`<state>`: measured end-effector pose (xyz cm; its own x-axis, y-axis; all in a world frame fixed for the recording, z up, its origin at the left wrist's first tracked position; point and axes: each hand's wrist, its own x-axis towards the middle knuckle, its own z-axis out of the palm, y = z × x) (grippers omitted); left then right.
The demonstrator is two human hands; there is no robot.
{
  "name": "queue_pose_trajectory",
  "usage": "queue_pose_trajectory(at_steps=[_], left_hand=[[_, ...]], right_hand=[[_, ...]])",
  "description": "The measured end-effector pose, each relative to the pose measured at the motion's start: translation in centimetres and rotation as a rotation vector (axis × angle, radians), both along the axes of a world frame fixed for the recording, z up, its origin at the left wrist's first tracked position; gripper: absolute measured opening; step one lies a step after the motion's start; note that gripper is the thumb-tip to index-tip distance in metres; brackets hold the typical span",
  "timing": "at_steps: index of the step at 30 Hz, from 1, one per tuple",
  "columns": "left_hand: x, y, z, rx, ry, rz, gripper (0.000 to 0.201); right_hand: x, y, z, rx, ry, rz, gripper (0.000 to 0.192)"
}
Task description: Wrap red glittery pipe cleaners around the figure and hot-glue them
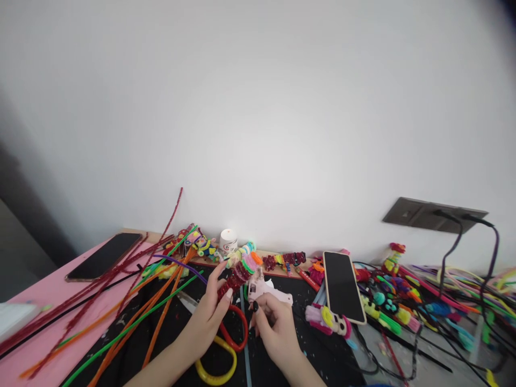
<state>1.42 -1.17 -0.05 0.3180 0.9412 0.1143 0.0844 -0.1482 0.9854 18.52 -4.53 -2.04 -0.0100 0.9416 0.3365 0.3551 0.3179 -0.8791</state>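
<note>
Left hand (209,317): reaches in from the near edge, fingers curled around a pipe-cleaner figure (241,267), which it holds tilted, top end pointing far and right. The figure has a glittery red stem and a head of pink, green, orange and yellow coils.

Right hand (274,325): closed around the grip of a pale pink glue gun (266,289), dark-painted nails showing. The gun's nozzle points left and far, and sits just beside or against the figure's upper end; actual contact cannot be told.

Work surface: a black mat (161,344) near centre, over a pink tabletop (48,301) showing at left.

Beneath the hands: a red loop (237,330) and a yellow loop (220,371), lying on the mat.

Left of the hands: a spread of long pipe cleaners (141,301) in dark red, orange, green and purple, fanning toward the near left. One dark red strand rises against the wall.

Far left: a dark phone (105,256), flat on the pink tabletop.

Right of the glue gun: a second phone (342,286), screen dark, propped over small coloured pieces.

Far edge, against the wall: a small white jar (228,241) and a row of finished coloured figures (284,260).

Far right: a wall socket (433,215) with two dark cables (451,247) plugged in, hanging down to a tangle of more coloured pipe cleaners.
</note>
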Motion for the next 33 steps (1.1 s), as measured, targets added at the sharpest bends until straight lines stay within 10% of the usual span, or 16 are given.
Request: queue_pose_trajectory(at_steps=[33], left_hand=[[0.0, 0.5, -1.0, 0.002, -0.065, 0.095, 0.056]], right_hand=[[-0.9, -0.3, 0.2, 0.131, -0.283, 0.026, 0.044]])
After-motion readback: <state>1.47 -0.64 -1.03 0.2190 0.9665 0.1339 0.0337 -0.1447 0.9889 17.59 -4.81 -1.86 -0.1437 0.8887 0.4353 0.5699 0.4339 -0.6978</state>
